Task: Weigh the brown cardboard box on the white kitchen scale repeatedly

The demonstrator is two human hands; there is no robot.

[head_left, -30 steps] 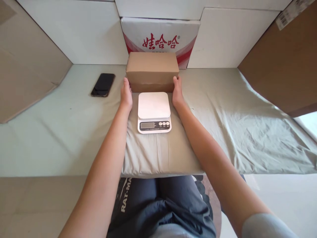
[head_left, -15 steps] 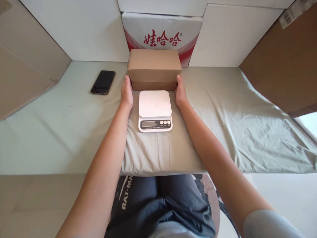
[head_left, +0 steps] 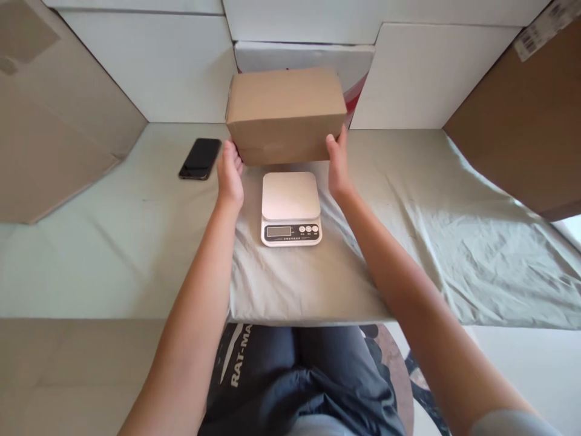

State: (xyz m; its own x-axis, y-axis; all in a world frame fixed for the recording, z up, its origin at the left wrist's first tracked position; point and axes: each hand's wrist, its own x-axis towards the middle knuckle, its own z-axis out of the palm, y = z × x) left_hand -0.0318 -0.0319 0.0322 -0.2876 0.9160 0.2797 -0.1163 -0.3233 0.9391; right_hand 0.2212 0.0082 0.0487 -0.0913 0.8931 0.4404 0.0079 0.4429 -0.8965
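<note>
A brown cardboard box (head_left: 287,118) is held between my two hands, raised off the cloth and slightly tilted, its right end higher. My left hand (head_left: 230,175) grips its lower left end, with the thumb up and the fingers partly hidden. At the lower right end, my right hand (head_left: 338,162) has its thumb on the front face and its fingers around the end. Just in front of and below the box, between my forearms, lies a white digital kitchen scale (head_left: 291,197) with nothing on its platform. Its display looks blank.
A black smartphone (head_left: 200,158) lies on the pale green cloth (head_left: 113,254) to the left of the box. Large cardboard panels stand at the left (head_left: 68,121) and right (head_left: 517,121). White boxes (head_left: 408,79) form a wall at the back.
Both hands have lifted the cardboard box from the cloth, and it now looks larger, tilted and nearer. The view has shifted slightly; the scale and phone keep their places on the cloth.
</note>
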